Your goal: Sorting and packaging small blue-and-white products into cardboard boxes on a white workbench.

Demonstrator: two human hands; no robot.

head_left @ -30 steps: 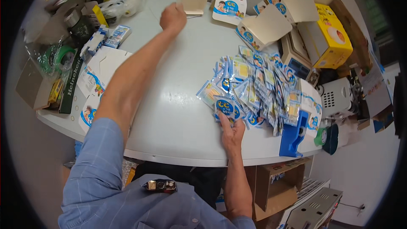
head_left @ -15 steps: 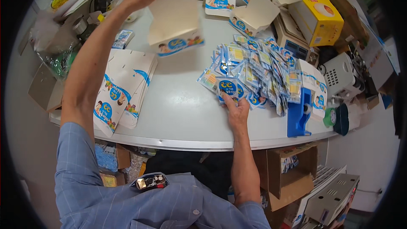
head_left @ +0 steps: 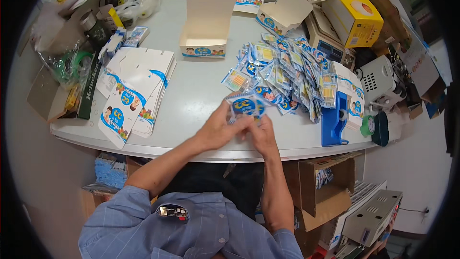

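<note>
Both hands meet near the table's front edge around a small bunch of blue-and-white sachets (head_left: 243, 106). My left hand (head_left: 216, 126) closes on their left side. From the right, my right hand (head_left: 262, 137) grips their lower part. How many sachets are in the bunch cannot be told. Just beyond it lies a large heap of similar clear-and-blue sachets (head_left: 287, 69). An open white carton (head_left: 203, 51) with a raised lid stands behind my hands, its printed front toward me. Flat printed cartons (head_left: 129, 97) are stacked at the left.
A blue tape dispenser (head_left: 334, 127) and a green tape roll (head_left: 367, 126) stand right of the heap. Behind are more cartons (head_left: 282, 12), a weighing scale (head_left: 326, 43) and a yellow box (head_left: 357, 14). Plastic bags (head_left: 55, 43) crowd the left. A cardboard box (head_left: 328, 187) sits below the table.
My left hand has left the carton at the back and come down to the sachets in my right hand. The carton now rests upright on the table. The right hand moved slightly nearer.
</note>
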